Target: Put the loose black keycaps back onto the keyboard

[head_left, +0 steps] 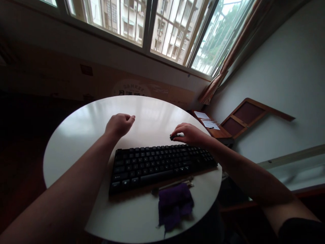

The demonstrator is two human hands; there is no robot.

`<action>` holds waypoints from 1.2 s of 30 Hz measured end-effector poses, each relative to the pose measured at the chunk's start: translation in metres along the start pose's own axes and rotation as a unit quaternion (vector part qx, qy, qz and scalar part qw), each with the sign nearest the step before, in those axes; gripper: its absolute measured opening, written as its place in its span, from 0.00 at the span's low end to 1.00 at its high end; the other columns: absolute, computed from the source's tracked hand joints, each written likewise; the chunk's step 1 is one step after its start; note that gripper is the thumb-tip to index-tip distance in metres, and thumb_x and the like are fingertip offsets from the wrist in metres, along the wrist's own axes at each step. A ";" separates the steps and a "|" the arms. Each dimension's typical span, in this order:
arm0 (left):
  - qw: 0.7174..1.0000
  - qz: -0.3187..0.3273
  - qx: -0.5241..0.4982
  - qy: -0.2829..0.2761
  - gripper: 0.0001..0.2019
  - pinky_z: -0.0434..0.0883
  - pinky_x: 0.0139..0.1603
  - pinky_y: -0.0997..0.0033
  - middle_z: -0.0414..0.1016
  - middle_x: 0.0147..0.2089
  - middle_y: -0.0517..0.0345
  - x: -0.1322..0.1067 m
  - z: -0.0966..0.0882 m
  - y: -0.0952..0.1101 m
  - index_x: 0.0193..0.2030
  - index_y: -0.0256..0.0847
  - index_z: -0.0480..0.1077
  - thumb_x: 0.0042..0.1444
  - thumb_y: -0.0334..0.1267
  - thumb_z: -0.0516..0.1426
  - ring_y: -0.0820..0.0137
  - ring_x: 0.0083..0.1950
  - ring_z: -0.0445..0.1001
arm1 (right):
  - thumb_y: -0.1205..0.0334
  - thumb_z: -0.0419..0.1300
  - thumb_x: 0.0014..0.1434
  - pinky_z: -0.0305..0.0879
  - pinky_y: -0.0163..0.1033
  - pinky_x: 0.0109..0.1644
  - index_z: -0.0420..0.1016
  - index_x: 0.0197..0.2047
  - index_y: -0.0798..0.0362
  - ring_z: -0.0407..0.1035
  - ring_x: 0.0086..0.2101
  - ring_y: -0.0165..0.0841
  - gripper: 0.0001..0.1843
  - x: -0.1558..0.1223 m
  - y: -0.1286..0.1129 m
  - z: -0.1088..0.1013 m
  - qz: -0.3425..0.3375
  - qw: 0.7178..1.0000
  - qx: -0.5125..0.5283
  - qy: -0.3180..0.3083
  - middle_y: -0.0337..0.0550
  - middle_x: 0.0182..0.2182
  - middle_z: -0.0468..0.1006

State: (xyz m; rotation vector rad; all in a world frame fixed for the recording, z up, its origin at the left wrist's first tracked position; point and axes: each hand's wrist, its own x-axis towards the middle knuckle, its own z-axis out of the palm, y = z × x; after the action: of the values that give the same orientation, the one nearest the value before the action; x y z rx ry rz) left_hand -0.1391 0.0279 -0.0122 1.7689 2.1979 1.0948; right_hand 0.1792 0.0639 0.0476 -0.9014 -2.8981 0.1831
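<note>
A black computer keyboard [162, 162] lies at a slight tilt across the round white table [73, 149]. Beyond its far left corner, my left hand [120, 124] is closed in a fist, and whatever may be inside is hidden. My right hand [189, 134] pinches a small black piece [173, 137] just past the keyboard's far edge, its forearm passing over the right end of the keys. On the near side lies a crumpled purple cloth [175, 205], with a thin metal tool [172, 184] between it and the keyboard.
Papers [209, 123] rest on a brown wooden desk [225, 133] beyond the table's right edge. A wooden frame [246, 115] stands by the wall there. Barred windows [172, 30] and a curtain [215, 84] are at the back.
</note>
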 end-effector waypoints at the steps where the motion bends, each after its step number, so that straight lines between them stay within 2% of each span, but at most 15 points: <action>1: 1.000 -0.001 0.001 0.000 0.22 0.54 0.32 0.64 0.65 0.21 0.54 0.001 0.000 -0.001 0.19 0.43 0.64 0.60 0.52 0.51 0.65 0.27 0.63 | 0.60 0.65 0.64 0.64 0.33 0.53 0.84 0.46 0.50 0.72 0.43 0.28 0.10 -0.013 -0.003 -0.006 -0.028 0.999 0.018 -0.017 0.43 0.41 0.80; 3: 1.000 -0.004 0.003 -0.002 0.22 0.55 0.32 0.63 0.66 0.21 0.53 0.002 0.001 -0.003 0.19 0.43 0.66 0.59 0.52 0.51 0.64 0.27 0.64 | 0.59 0.65 0.64 0.65 0.32 0.52 0.84 0.46 0.51 0.73 0.42 0.27 0.10 -0.040 -0.007 -0.015 -0.060 0.995 0.046 -0.063 0.43 0.42 0.80; 7: 1.000 -0.019 0.011 -0.005 0.22 0.56 0.32 0.64 0.69 0.22 0.53 0.005 0.004 -0.008 0.20 0.43 0.68 0.59 0.53 0.51 0.63 0.28 0.66 | 0.60 0.64 0.64 0.67 0.30 0.52 0.84 0.45 0.53 0.73 0.42 0.26 0.10 -0.089 -0.008 -0.014 -0.047 0.989 0.081 -0.115 0.43 0.43 0.79; 12: 0.999 -0.038 0.013 -0.022 0.21 0.58 0.33 0.65 0.68 0.22 0.54 0.009 0.009 -0.017 0.20 0.42 0.68 0.58 0.53 0.51 0.63 0.29 0.67 | 0.60 0.65 0.63 0.69 0.30 0.55 0.83 0.45 0.54 0.74 0.45 0.26 0.10 -0.120 0.002 0.004 0.006 0.987 0.127 -0.098 0.44 0.46 0.79; 22: 0.997 -0.054 0.026 -0.047 0.21 0.59 0.33 0.66 0.69 0.22 0.54 0.012 0.011 -0.022 0.21 0.42 0.69 0.58 0.53 0.50 0.63 0.30 0.68 | 0.60 0.65 0.62 0.70 0.32 0.53 0.84 0.45 0.51 0.76 0.46 0.28 0.10 -0.128 0.011 0.042 0.024 0.994 0.102 -0.012 0.44 0.46 0.80; 27: 0.995 -0.070 0.003 -0.074 0.19 0.63 0.35 0.66 0.75 0.27 0.53 0.014 0.013 -0.023 0.27 0.42 0.74 0.56 0.53 0.53 0.61 0.34 0.73 | 0.61 0.65 0.62 0.70 0.31 0.51 0.85 0.44 0.50 0.76 0.44 0.28 0.09 -0.127 0.008 0.045 0.023 0.997 0.070 -0.005 0.43 0.45 0.81; 36: 0.995 -0.063 0.008 -0.076 0.20 0.62 0.35 0.66 0.75 0.27 0.52 0.014 0.014 -0.025 0.26 0.43 0.73 0.56 0.55 0.52 0.60 0.33 0.73 | 0.60 0.63 0.65 0.68 0.28 0.47 0.85 0.45 0.48 0.76 0.41 0.25 0.10 -0.130 0.005 0.048 0.026 0.999 0.027 0.002 0.40 0.44 0.81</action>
State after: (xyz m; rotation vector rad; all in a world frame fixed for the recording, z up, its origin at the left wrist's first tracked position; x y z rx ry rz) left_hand -0.1565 0.0454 -0.0324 1.6346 2.1982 0.8878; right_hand 0.2820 -0.0104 -0.0085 -0.9672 -2.8537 0.2615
